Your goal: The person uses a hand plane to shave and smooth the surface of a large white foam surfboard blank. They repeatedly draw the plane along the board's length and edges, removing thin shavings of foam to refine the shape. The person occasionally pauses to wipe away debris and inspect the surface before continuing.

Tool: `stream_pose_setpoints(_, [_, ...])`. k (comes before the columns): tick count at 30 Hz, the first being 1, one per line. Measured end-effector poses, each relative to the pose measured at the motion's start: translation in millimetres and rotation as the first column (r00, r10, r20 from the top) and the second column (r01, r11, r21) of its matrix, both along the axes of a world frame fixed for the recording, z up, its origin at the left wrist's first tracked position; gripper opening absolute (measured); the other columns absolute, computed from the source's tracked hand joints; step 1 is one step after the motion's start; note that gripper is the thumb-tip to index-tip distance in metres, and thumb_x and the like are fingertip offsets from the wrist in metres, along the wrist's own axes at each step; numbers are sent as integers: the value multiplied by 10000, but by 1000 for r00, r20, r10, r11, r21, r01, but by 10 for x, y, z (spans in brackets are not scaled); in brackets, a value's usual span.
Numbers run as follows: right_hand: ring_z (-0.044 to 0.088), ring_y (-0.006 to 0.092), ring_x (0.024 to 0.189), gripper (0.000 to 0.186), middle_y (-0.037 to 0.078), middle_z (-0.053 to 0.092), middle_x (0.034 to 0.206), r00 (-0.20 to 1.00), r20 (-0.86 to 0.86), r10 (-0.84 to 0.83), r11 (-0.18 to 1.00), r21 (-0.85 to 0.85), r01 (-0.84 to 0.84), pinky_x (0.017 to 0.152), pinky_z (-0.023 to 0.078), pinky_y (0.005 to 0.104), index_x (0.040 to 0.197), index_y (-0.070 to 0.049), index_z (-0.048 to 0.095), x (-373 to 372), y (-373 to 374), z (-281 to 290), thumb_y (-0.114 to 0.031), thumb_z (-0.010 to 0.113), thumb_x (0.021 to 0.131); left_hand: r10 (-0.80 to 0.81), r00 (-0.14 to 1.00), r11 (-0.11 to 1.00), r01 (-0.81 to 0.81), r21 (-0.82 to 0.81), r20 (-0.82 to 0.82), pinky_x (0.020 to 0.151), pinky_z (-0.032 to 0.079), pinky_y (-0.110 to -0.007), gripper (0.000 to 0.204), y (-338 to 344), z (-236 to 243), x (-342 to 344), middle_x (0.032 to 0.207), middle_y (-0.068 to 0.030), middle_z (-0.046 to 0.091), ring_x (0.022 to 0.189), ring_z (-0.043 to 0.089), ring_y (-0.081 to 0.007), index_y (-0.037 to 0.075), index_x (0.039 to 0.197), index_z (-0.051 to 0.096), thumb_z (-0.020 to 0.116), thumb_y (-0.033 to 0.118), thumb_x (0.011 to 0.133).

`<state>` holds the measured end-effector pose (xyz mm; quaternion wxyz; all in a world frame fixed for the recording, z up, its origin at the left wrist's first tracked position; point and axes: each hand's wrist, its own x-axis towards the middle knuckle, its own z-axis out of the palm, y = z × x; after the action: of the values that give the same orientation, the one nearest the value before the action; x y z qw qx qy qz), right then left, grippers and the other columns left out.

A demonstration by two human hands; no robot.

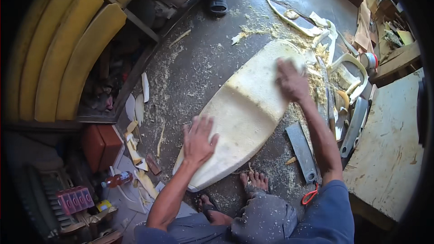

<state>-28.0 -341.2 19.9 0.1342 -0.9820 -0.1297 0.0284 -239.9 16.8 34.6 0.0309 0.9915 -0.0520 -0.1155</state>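
Note:
A long cream foam pad, shaped like a motorcycle seat with a step across its middle, lies slantwise on the dark floor in front of me. My left hand rests flat on its near left part, fingers spread. On the far right end of the pad lies my right hand, its fingers stretched over the surface and somewhat blurred. I make out nothing held in either hand. A flat grey metal strip with a hole at one end lies on the floor beside my right forearm.
Foam crumbs and curved offcuts litter the floor at far right. A second grey strip lies beside a pale board. Yellow pads stand upper left. A bottle lies lower left. Another person's sandalled foot shows at the top.

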Motion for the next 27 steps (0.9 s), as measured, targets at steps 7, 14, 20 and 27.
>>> stream_pose_setpoints(7, [308,463,1517,994,389,289,1593,912,-150,-383,766,500,404,1233,252,608,1636,28,120,-1225,509,-104,-655,484,1012,573,771,459,-582,-671,-277,1216,334,-401,600,1050,17,-1019,1556,-219,499,1473,447,-352,74,1587,405,454,408,1091])
stream_pose_setpoints(14, [492,392,1421,881,304,342,1620,958,-276,74,459,863,213,1181,404,448,1656,-53,167,-373,1054,162,-478,607,1021,622,619,267,-744,-613,-480,1204,348,-414,854,-487,-191,-1408,1615,-351,321,1500,377,-402,-45,1626,172,521,487,1057])
stream_pose_setpoints(20, [727,269,1105,481,170,753,1209,890,47,-453,593,762,261,974,567,371,1492,-21,519,-965,-138,-39,-230,558,1061,-312,806,655,-201,-728,-503,1165,429,-429,515,-651,411,-835,1506,-195,558,1385,544,-362,50,1426,606,617,366,1019])
stream_pose_setpoints(27, [451,461,1374,905,261,430,1539,876,-107,-469,880,-143,454,1082,432,525,1605,-113,352,-2957,-946,-568,-291,805,843,414,784,896,-260,-361,463,1137,409,-494,473,939,128,245,1426,-249,549,1357,498,-437,-30,1366,575,621,213,963])
